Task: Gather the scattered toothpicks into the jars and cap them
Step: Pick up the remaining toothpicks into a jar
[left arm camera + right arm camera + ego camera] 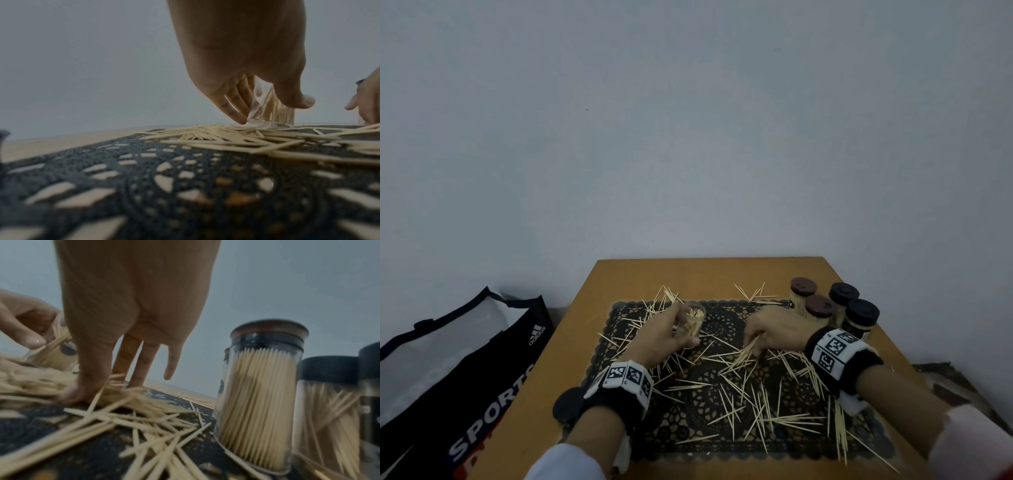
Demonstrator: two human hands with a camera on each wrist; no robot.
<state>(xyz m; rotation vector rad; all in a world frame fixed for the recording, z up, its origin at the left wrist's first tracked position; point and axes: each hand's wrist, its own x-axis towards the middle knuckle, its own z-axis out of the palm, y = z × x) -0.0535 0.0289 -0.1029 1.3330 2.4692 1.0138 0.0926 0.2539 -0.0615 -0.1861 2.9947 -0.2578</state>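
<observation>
Toothpicks (753,387) littered a lace mat (709,442); left hand (667,334) gripped a tilted open jar (690,323), right hand (770,330) pinched a loose bundle (744,354) that could splay and spill.

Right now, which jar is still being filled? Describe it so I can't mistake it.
Start at the black lace mat on the wooden table. Near its far left corner, the left hand grips a clear jar, tilted and partly filled. Unlike the four capped jars at the far right, it has no lid.
</observation>
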